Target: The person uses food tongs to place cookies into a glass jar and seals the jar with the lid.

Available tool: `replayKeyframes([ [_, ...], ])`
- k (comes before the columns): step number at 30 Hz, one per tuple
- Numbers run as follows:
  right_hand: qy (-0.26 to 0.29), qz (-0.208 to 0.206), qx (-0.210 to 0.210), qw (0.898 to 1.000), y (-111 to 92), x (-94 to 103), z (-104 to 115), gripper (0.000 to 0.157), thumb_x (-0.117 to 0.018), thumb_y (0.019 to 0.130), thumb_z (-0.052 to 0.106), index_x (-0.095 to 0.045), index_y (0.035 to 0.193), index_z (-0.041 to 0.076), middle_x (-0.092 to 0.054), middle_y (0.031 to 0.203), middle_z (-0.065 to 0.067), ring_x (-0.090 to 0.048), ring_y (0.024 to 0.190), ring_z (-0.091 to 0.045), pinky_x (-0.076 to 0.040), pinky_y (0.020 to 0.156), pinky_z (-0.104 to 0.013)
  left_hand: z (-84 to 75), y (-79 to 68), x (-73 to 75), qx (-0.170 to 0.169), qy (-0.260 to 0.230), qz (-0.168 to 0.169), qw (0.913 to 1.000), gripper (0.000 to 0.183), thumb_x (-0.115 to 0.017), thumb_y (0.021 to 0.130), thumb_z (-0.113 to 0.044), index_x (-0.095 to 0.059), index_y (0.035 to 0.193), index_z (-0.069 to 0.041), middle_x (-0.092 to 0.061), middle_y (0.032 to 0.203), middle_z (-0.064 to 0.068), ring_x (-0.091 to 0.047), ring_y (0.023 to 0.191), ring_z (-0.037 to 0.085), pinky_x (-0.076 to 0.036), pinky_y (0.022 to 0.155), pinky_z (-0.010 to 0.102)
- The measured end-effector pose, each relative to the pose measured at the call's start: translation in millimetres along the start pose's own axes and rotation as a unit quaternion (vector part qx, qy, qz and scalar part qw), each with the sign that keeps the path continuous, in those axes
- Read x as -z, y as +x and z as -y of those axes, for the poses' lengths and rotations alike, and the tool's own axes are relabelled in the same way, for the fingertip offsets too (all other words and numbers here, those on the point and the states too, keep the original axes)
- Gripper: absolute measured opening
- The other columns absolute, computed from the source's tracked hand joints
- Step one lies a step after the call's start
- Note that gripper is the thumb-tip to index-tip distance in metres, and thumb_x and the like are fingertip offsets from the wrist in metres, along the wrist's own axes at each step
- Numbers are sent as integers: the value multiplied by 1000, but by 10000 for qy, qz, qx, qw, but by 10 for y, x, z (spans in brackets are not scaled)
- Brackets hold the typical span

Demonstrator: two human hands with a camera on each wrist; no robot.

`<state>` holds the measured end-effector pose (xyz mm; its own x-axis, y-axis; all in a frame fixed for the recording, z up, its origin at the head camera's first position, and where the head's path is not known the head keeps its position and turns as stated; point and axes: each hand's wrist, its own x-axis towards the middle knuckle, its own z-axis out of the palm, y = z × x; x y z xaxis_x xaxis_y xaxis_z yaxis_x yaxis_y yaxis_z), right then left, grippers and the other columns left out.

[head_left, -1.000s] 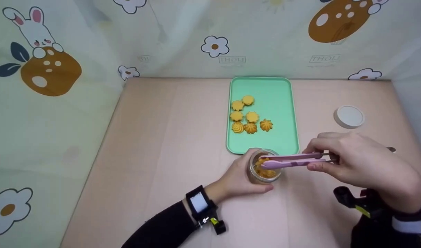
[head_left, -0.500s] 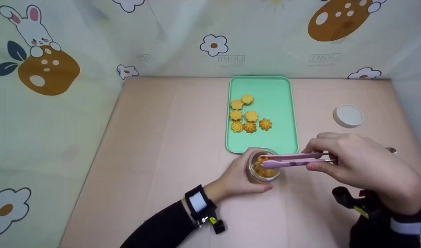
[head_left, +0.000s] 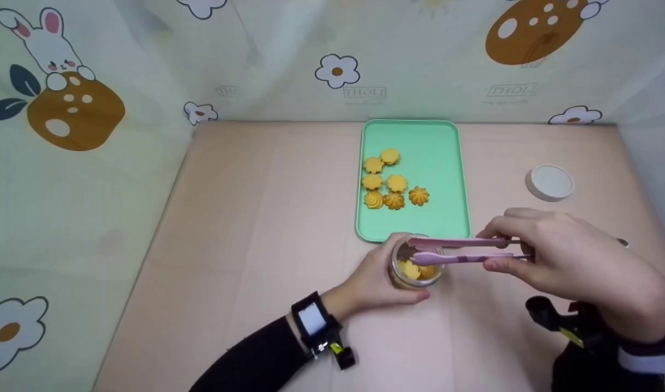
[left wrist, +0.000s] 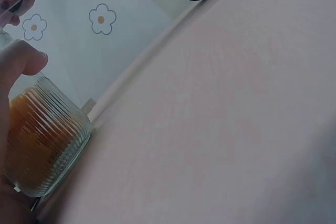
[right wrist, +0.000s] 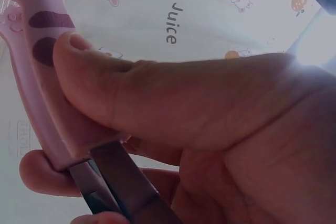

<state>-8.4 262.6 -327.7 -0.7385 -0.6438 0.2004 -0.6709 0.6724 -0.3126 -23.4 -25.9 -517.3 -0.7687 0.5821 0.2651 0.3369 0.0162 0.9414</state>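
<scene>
My left hand (head_left: 378, 280) grips a ribbed glass jar (left wrist: 50, 135) around its side; the jar stands with its mouth up and holds yellow-brown cookies (head_left: 411, 269). My right hand (head_left: 561, 250) pinches a pair of pink tongs (right wrist: 50, 72) between thumb and fingers. The tongs' tips lie over the jar's mouth, slightly apart, and I see no cookie between them. Just beyond the jar lies a green tray (head_left: 441, 218) with several flower-shaped cookies (head_left: 396, 183) grouped on its left half.
A round white lid (head_left: 551, 183) lies right of the tray. Past my right hand, a small shiny metal end (head_left: 622, 242) shows, mostly hidden. Patterned curtain (head_left: 278, 65) bounds the pale table (head_left: 267, 218) at the back and sides.
The tongs' tips have spread apart and the upper arm has risen a little. A cookie with a flat, pale yellow face now shows in the jar. My left hand stays put.
</scene>
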Motion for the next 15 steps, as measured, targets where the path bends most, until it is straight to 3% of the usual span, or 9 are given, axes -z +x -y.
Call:
replayKeyframes([
  [6,110,-102,29,9999,-6,23,-12,37,-99,79,17,-76,107,25,-58,91,23,-48,75,3,-41,59,-19,42,-3,8,-19,60,19,10000,90,-99,80,-24,-47,154,-25,-63,148,-7,-62,135,11,-51,118,34],
  [15,253,-537,-177,9981,81,69,-56,29,-93,87,15,-77,111,19,-60,87,16,-51,72,-1,-42,59,-14,51,-7,3,-63,304,-76,9995,91,-101,77,-23,-49,152,-19,-64,146,-2,-62,136,17,-50,119,37],
])
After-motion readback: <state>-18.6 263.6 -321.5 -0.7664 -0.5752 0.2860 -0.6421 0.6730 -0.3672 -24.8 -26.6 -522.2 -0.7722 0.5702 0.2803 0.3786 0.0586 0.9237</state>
